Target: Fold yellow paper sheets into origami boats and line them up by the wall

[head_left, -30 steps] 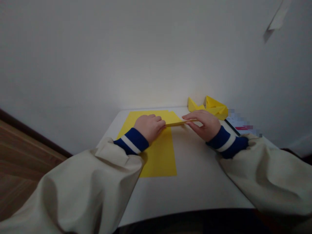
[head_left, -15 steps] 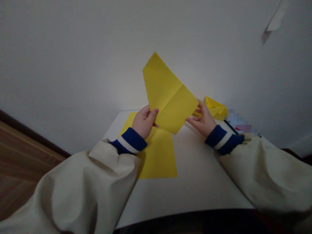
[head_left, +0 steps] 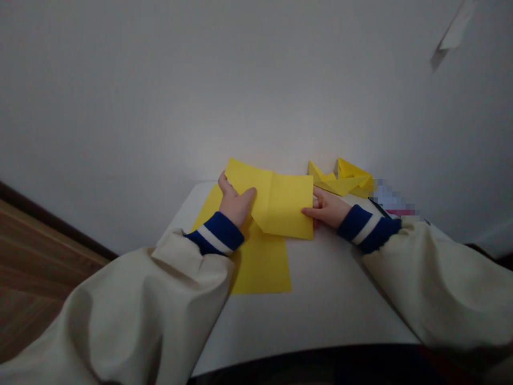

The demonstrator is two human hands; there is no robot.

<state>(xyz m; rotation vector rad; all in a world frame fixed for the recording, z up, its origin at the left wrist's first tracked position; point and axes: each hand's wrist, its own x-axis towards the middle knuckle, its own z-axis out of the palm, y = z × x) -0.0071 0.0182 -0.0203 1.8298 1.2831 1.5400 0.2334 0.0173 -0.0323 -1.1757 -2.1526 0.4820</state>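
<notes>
A folded yellow paper [head_left: 280, 203] with a centre crease is held just above the white table [head_left: 320, 299]. My left hand [head_left: 234, 203] pinches its left edge, thumb on top. On the right edge, my right hand [head_left: 326, 209] grips the paper with fingers partly hidden behind it. Under the folded piece lies a stack of flat yellow sheets [head_left: 262, 262] on the table's left half.
Folded yellow paper boats [head_left: 344, 179] sit at the back right against the white wall. A blurred book or card [head_left: 395, 206] lies at the right edge. Wooden floor [head_left: 36, 256] shows to the left of the table.
The folded paper was lifted from flat on the table, held upright and turned in the air, then lowered again to near the table with the crease vertical.
</notes>
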